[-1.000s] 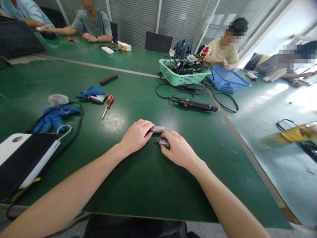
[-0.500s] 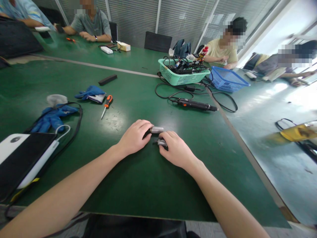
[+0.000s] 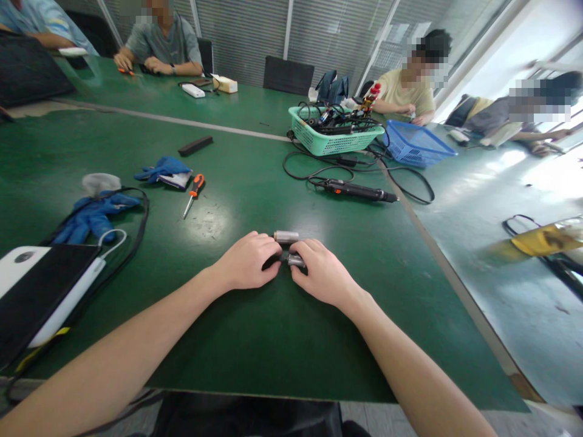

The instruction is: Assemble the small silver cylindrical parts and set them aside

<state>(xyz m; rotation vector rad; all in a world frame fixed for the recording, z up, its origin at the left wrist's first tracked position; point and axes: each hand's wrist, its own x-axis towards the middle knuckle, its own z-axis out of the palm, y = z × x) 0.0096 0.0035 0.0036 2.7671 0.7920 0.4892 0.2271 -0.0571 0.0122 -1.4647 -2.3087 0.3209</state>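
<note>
Between my hands, on the green table, is a small cylindrical metal part (image 3: 296,260) with a dark, narrow end pointing left. My right hand (image 3: 324,271) is closed around its silver body, fingers over the top and thumb below. The curled fingers and thumb of my left hand (image 3: 253,261) come together at its dark end; the exact contact is partly hidden. Just beyond the fingertips lies a larger silver metal cylinder (image 3: 286,237) on its side, with a brownish band at its left end.
An orange-handled screwdriver (image 3: 194,193), blue gloves (image 3: 93,218) and a tablet-like device (image 3: 40,297) lie left. Beyond my hands are a corded electric screwdriver (image 3: 359,191), a green basket of tools (image 3: 334,144) and a blue basket (image 3: 416,145). Other people sit around the table.
My left hand has moved off the larger cylinder, slightly toward me, to the dark end of the small part. My right hand keeps its grip. A person across the table now reaches to an orange object.
</note>
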